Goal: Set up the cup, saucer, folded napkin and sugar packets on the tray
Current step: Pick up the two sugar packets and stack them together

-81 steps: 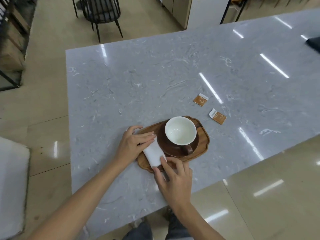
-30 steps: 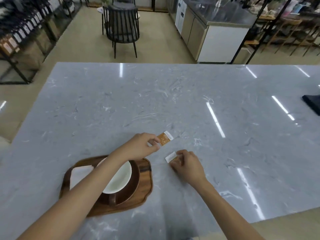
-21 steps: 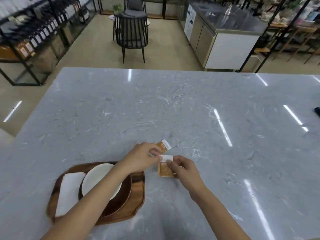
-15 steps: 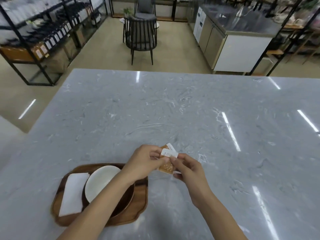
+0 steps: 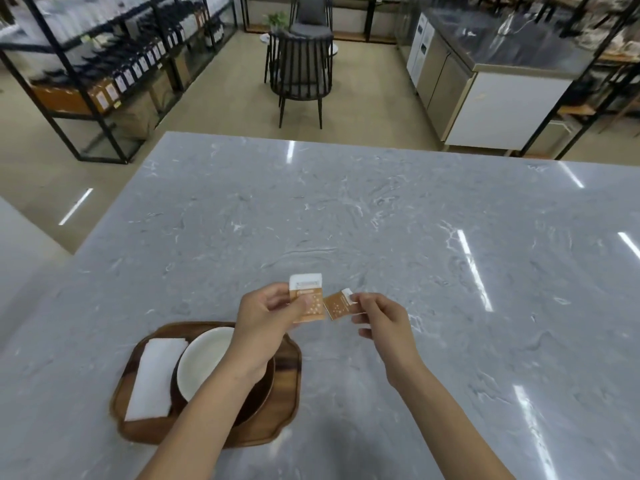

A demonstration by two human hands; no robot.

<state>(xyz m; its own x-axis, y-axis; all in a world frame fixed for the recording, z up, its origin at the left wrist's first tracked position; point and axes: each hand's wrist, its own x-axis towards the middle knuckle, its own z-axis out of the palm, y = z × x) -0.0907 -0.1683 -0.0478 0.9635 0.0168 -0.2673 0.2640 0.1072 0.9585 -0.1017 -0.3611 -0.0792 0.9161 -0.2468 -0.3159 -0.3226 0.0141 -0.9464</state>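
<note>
The two sugar packets, overlapped a moment ago, are now apart. The left hand [image 5: 266, 315] pinches the upright sugar packet [image 5: 307, 299]; the right hand [image 5: 379, 318] pinches the tilted sugar packet [image 5: 337, 305].

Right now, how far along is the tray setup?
Done: white folded napkin, white cup and dark brown saucer sit on the wooden tray. In hand: left hand holds one orange sugar packet, right hand the other, both above the grey marble table. Left: place both packets on the tray.
</note>
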